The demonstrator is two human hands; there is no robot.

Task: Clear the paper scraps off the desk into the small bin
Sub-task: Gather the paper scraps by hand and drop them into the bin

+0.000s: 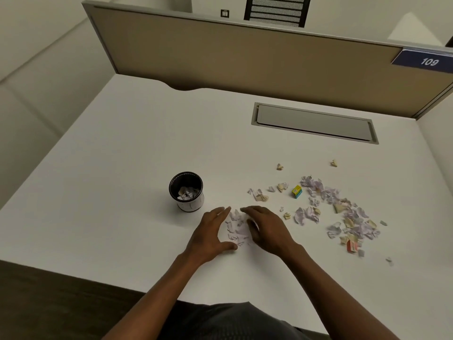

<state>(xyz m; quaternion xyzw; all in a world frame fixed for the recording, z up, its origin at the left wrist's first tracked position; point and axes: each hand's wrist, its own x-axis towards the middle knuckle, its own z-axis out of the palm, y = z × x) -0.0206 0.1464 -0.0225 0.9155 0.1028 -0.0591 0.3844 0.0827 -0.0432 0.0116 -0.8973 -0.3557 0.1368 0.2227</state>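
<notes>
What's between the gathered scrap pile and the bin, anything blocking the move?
Nothing visible. The scrap pile sits cupped between the left hand and right hand. The small bin stands up and to the left, mouth open, some scraps already inside. Only bare desk lies between them.

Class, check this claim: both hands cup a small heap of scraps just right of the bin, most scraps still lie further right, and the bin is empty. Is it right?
Not quite. The head view shows the bin already holds some crumpled scraps. The rest stands: the left hand and right hand cup a small heap, and most scraps lie further right.
</notes>
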